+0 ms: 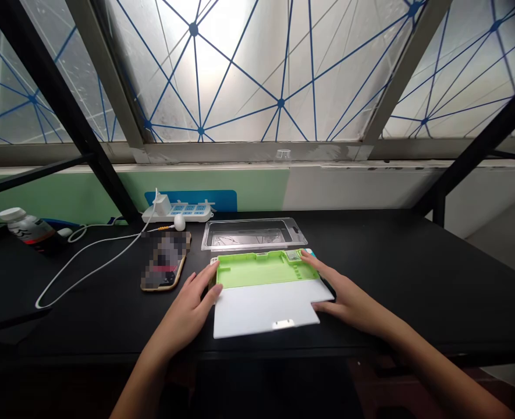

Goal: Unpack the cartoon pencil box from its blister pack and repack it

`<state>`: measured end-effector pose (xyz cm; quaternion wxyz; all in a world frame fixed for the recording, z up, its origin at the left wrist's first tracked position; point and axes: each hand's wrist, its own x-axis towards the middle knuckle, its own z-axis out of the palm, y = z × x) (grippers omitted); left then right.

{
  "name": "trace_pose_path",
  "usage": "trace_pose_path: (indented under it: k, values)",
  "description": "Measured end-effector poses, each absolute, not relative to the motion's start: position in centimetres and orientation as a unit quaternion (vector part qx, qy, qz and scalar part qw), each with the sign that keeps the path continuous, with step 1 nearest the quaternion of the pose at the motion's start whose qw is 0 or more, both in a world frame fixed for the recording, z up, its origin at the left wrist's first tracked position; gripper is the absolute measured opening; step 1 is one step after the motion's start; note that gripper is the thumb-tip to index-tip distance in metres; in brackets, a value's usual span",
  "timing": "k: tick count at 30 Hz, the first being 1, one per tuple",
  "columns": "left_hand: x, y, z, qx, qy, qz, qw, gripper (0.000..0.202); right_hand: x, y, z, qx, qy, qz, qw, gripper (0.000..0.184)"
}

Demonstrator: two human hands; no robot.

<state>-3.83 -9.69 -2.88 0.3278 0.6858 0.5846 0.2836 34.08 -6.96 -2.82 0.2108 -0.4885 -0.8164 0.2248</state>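
Green tray: on the bench (392, 262) directly in front of us; the light-green shallow plastic tray (257, 267) has its open side up.
White panel: the notched white panel (261, 308) extends from the tray's near side toward us; we cannot tell whether it is hinged or merely overlaps.
Left hand: our left hand (189, 311) grasps the tray's left side, thumb at the panel's edge.
Right hand: our right hand (347, 294) grasps the far right corner, thumb at the panel's notch.
Step in hand: we judge this as steadying or positioning the tray and panel together.
Next move: any shift calls for an even two-sided grip, in our judgement.
Clear plastic shell: the shell (298, 234) lies just beyond the tray and blocks a forward push.
Left side: phone (165, 265) near our left hand; looped white cable (37, 302), power strip (202, 216) and white-capped bottle (32, 230) farther off.
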Motion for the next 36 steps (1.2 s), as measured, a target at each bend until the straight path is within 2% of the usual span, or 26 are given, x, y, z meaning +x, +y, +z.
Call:
trace_pose_path:
  k: [4,7,9,14,16,19,23,26,29,36]
  values:
    - [-3.6,-9.6,-2.9,0.665,0.565,0.332,0.357,0.059,33.4,-6.4,-3.4,-0.504,-0.767,0.243,0.313,0.061]
    - [-3.6,-9.6,-3.1,0.654,0.579,0.338,0.352,0.061,33.1,-5.9,-3.4,-0.527,-0.733,0.254,0.346,0.052]
    - [-3.5,-9.5,-3.2,0.669,0.566,0.340,0.341,0.062,32.9,-5.8,-3.4,-0.539,-0.731,0.250,0.336,0.054]
    - [-3.6,-9.8,-3.2,0.702,0.558,0.319,0.306,0.074,32.7,-6.3,-4.0,-0.547,-0.753,0.216,0.296,0.071]
    - [-3.5,-10.1,-3.1,0.705,0.566,0.331,0.270,0.080,32.7,-6.6,-4.0,-0.543,-0.755,0.202,0.308,0.068]
    - [-3.2,-9.6,-2.2,0.711,0.556,0.387,0.189,0.077,32.5,-6.4,-3.0,-0.533,-0.757,0.165,0.339,0.061]
    - [-2.0,-6.3,0.4,0.720,0.541,0.417,0.121,0.076,31.7,-3.2,-0.4,-0.518,-0.749,0.103,0.399,0.062]
    - [-1.4,-2.7,1.6,0.744,0.536,0.395,0.063,0.069,30.7,0.4,0.8,-0.506,-0.746,0.099,0.421,0.061]
    - [-1.7,-0.1,0.8,0.751,0.542,0.377,0.024,0.061,29.9,3.0,0.0,-0.489,-0.750,0.108,0.432,0.056]
    - [-3.0,0.5,-2.2,0.762,0.608,0.216,0.062,0.059,30.0,3.9,-3.5,-0.489,-0.784,0.115,0.365,0.052]
